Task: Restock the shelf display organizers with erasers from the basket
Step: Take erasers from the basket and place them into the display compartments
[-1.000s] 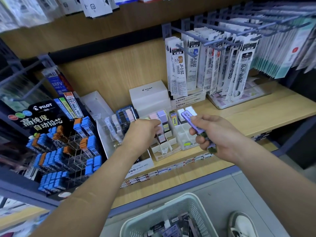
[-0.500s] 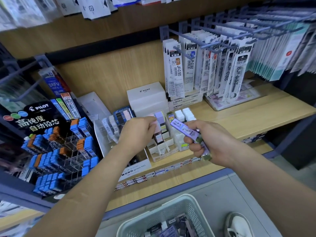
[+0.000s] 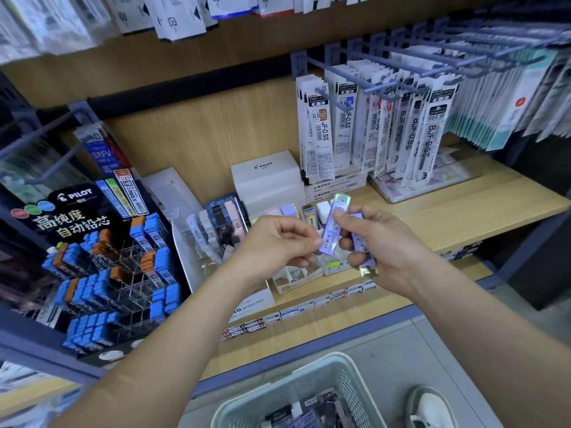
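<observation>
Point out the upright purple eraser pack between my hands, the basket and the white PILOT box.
upright purple eraser pack (image 3: 336, 225): head view, middle of its wrapper.
basket (image 3: 310, 387): head view, far mesh wall.
white PILOT box (image 3: 278, 176): head view, face bearing the logo.

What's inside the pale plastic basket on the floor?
Dark and lilac packets lie jumbled in the pale plastic mesh basket. Its near part is out of frame.
</observation>
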Tool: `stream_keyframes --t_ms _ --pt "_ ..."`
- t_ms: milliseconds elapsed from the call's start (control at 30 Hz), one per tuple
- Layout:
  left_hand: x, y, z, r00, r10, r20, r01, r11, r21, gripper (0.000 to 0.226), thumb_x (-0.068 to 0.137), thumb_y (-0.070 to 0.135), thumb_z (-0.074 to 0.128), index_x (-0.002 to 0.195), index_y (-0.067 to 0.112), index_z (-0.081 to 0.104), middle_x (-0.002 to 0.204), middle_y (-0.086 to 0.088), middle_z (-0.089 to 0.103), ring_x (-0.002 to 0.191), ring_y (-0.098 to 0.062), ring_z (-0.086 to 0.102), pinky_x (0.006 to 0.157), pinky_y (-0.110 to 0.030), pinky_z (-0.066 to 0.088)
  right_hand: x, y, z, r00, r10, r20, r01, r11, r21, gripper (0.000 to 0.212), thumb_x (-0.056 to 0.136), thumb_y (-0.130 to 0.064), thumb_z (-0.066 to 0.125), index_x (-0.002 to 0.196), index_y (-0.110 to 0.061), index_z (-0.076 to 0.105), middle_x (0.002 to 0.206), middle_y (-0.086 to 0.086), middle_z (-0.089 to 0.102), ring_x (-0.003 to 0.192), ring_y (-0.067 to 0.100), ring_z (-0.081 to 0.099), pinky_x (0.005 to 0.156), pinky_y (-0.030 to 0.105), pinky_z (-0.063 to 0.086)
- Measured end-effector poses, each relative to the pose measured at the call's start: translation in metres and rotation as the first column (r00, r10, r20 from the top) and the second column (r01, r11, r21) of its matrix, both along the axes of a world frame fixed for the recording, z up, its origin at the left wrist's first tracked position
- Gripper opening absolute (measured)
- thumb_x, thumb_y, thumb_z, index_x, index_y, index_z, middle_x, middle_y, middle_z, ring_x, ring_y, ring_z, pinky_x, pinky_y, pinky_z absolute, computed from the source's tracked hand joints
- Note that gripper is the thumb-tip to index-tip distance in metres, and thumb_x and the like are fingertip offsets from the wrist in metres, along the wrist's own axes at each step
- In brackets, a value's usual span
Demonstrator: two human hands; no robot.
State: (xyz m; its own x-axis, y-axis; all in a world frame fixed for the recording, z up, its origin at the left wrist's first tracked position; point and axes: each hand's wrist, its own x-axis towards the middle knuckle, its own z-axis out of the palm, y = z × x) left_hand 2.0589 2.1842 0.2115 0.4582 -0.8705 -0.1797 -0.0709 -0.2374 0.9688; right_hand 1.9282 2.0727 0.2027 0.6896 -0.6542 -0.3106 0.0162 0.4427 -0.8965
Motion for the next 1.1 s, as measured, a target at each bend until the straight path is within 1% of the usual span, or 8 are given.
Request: stream_keyframes --t_ms 167,300,400,500,567,700,833,1100 --pt "0.005 0.001 0.007 0.995 0.057 0.083 -0.047 0.992 -0.115 0.016 0.089 0.016 0.064 0.104 0.014 0.07 0.078 -0.01 0.067 0.062 -0.016 0.06 0.063 -0.027 0.056 0.003 0.005 0.002 0.972 0.174 -0.158 -0.207 0.952 -0.227 0.011 0.086 -0.016 0.071 0.084 -0.015 0.061 0.061 0.0 0.059 0.05 0.009 0.047 0.036 0.018 0.028" --pt "0.006 0.004 0.01 0.98 0.051 0.194 -0.024 0.99 -0.139 0.013 0.084 0.011 0.07 0.093 0.019 0.073 0.076 -0.007 0.069 0.064 -0.017 0.064 0.065 -0.029 0.058 0.008 0.014 0.005 0.954 0.234 -0.188 -0.281 0.919 -0.277 0.014 0.081 -0.013 0.076 0.085 -0.014 0.063 0.065 0.003 0.06 0.049 0.01 0.047 0.038 0.02 0.029" --pt "0.015 0.006 0.011 0.968 0.179 0.178 -0.144 0.971 -0.191 0.012 0.085 0.004 0.068 0.087 0.015 0.071 0.07 -0.004 0.069 0.058 -0.014 0.065 0.062 -0.025 0.058 0.01 0.005 0.009 0.989 0.047 -0.141 -0.067 0.987 -0.142 0.008 0.088 -0.006 0.065 0.094 -0.011 0.067 0.073 0.008 0.06 0.054 0.013 0.047 0.038 0.021 0.03" --pt "0.03 0.007 0.012 0.925 0.283 0.252 -0.24 0.952 -0.188 0.017 0.089 0.0 0.062 0.094 0.014 0.07 0.08 -0.006 0.067 0.057 -0.007 0.066 0.061 -0.017 0.055 0.004 -0.011 0.015 0.987 -0.125 -0.098 0.126 0.992 0.013 0.031 0.089 0.003 0.043 0.103 -0.007 0.068 0.07 0.011 0.052 0.053 0.017 0.044 0.04 0.022 0.032" --pt "0.037 0.001 0.01 0.892 0.3 0.34 -0.252 0.951 -0.178 0.021 0.09 0.001 0.062 0.096 0.02 0.07 0.085 -0.005 0.067 0.062 -0.009 0.068 0.067 -0.019 0.057 0.0 -0.014 0.018 0.983 -0.174 -0.063 0.177 0.983 0.055 0.036 0.09 0.006 0.037 0.11 -0.002 0.066 0.074 0.012 0.052 0.054 0.017 0.047 0.042 0.021 0.04" --pt "0.043 -0.031 0.003 0.806 0.279 0.521 -0.227 0.96 -0.162 0.02 0.086 0.007 0.067 0.089 0.027 0.072 0.083 0.0 0.069 0.07 -0.019 0.069 0.072 -0.027 0.057 -0.002 -0.015 0.019 0.973 -0.231 0.024 0.225 0.964 0.143 0.027 0.094 0.009 0.045 0.119 0.007 0.056 0.081 0.015 0.057 0.06 0.019 0.058 0.054 0.022 0.054" --pt "0.043 -0.063 -0.007 0.657 0.183 0.731 -0.176 0.98 -0.088 0.017 0.086 0.016 0.069 0.101 0.022 0.074 0.091 0.003 0.072 0.08 -0.009 0.062 0.084 -0.022 0.049 -0.005 -0.021 0.02 0.958 -0.274 0.08 0.255 0.948 0.19 0.022 0.091 0.009 0.054 0.113 0.012 0.058 0.079 0.017 0.061 0.063 0.021 0.062 0.064 0.028 0.06" --pt "0.048 -0.087 -0.031 0.462 -0.009 0.887 -0.156 0.984 0.092 0.014 0.086 0.022 0.067 0.097 0.028 0.071 0.092 0.002 0.071 0.094 -0.019 0.059 0.079 -0.033 0.05 -0.01 -0.024 0.018 0.982 -0.19 0.021 0.182 0.962 0.204 0.015 0.097 -0.006 0.055 0.111 -0.008 0.059 0.081 0.012 0.059 0.052 0.018 0.066 0.05 0.026 0.056"
